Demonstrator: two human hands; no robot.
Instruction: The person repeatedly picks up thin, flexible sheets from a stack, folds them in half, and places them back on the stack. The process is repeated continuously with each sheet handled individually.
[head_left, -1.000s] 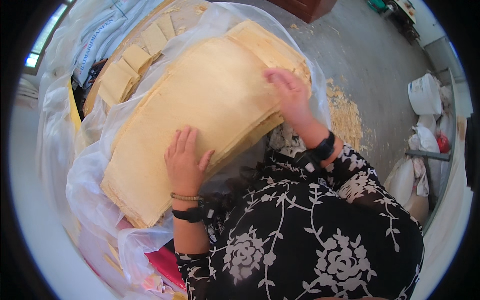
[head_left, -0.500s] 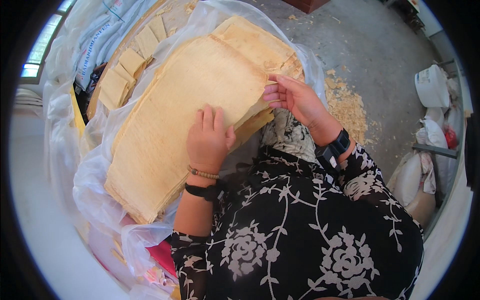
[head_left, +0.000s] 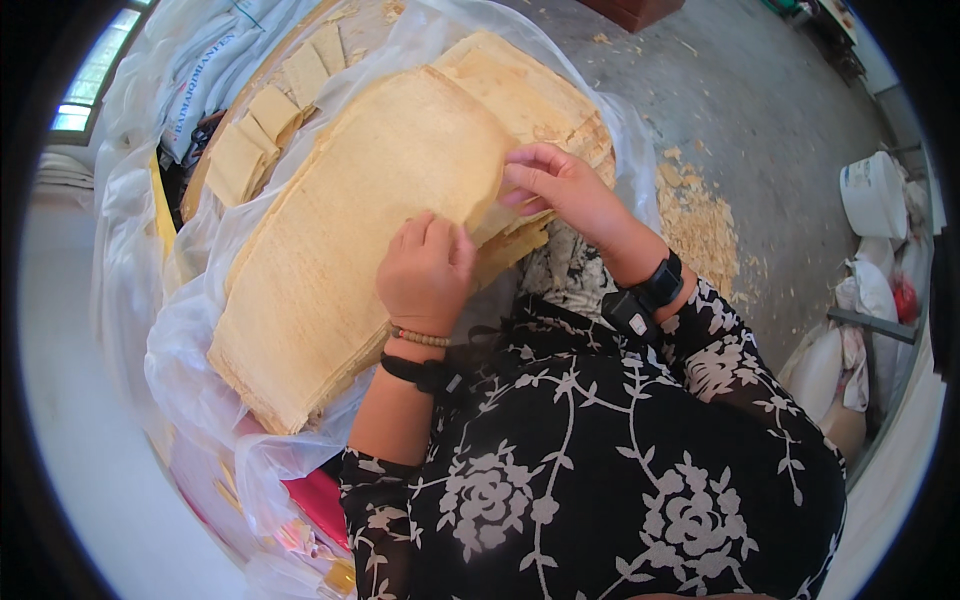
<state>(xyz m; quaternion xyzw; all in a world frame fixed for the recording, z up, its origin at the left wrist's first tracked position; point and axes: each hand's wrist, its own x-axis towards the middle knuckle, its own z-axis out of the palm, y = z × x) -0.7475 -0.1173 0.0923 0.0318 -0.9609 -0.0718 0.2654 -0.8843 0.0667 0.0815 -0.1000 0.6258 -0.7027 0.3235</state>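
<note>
Thin tan sheets, like large dry pancakes, lie in a broad stack (head_left: 310,270) in front of me. The top sheet's right edge is lifted and bends inward. My right hand (head_left: 560,190) is closed on that edge, thumb against fingers. My left hand (head_left: 428,275) is closed too, its fingers curled at the sheet's near edge; the fingertips' exact hold is partly hidden. A second pile of sheets (head_left: 490,65), with a torn, browned edge, shows behind. A ragged flap of sheet (head_left: 515,245) hangs below my right hand.
Clear plastic film (head_left: 190,340) surrounds the stack. Folded tan pieces (head_left: 238,160) sit along the round board's rim at the left, near white sacks (head_left: 205,75). Flaky scraps (head_left: 700,230) litter the grey floor, and a white bucket (head_left: 868,195) stands at the right.
My right hand has moved slightly left, folding the top sheet's edge inward. My left hand's fingers, flatter before, have curled in at the near edge.
</note>
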